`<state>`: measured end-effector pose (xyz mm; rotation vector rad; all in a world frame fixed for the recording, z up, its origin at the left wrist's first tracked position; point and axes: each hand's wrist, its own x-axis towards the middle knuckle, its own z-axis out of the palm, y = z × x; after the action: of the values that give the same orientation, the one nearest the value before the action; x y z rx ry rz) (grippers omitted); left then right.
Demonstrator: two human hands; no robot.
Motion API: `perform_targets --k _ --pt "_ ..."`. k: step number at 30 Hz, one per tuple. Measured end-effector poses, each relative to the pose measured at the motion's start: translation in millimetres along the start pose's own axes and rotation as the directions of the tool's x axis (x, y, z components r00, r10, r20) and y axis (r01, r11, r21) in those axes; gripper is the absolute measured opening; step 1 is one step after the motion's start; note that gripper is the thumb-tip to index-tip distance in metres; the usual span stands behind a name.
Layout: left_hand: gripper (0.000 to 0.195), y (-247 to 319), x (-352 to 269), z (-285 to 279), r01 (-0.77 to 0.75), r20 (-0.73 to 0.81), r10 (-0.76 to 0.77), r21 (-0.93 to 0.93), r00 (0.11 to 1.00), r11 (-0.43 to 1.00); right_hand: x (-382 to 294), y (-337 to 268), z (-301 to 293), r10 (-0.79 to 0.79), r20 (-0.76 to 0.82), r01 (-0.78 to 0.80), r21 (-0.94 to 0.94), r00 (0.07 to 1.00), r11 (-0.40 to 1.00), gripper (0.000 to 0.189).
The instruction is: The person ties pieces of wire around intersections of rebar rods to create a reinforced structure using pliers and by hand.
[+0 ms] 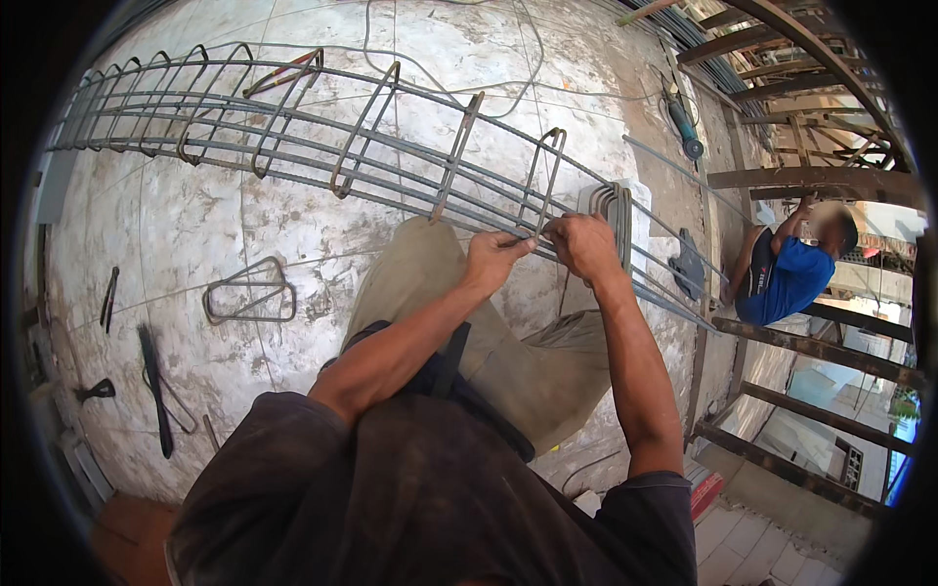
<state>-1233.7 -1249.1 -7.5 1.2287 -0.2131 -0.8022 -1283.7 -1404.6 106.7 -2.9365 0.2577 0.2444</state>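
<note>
A long rebar cage (293, 121) crosses in front of me, its bars passing through spaced steel stirrups (359, 128). Both my hands meet at the lower corner of one stirrup (544, 179). My left hand (492, 260) pinches that corner between thumb and fingers, against the lower bar. Right beside it, my right hand (588, 247) has its fingers curled at the same joint; what they hold is hidden. Several stirrups (619, 220) stand bunched on the bars just past my right hand. My knee (421, 249) is under the near side of the cage.
Loose stirrups (249, 293), pliers-like tool (110, 300) and dark strip (152, 388) lie on the stained floor at left. Red-handled tool (282, 73) lies behind the cage. Angle grinder (683, 124) and cable (538, 44) lie beyond. A person in blue (791, 271) sits by timber beams (813, 178).
</note>
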Motion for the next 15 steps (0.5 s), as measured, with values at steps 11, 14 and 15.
perform_targets --k 11,14,15 --pt "0.028 -6 -18 -1 -0.141 -0.066 0.179 0.377 0.982 0.915 -35 -67 56 0.702 -0.23 -0.535 0.504 0.674 0.678 0.025" --pt "0.023 -7 -24 2 -0.225 -0.089 0.3 0.474 0.95 0.852 -32 -80 68 0.772 -0.25 -0.53 0.603 0.585 0.597 0.027" --pt "0.02 -9 -26 3 -0.235 -0.095 0.313 0.468 0.945 0.852 -32 -81 73 0.791 -0.256 -0.51 0.647 0.555 0.567 0.028"
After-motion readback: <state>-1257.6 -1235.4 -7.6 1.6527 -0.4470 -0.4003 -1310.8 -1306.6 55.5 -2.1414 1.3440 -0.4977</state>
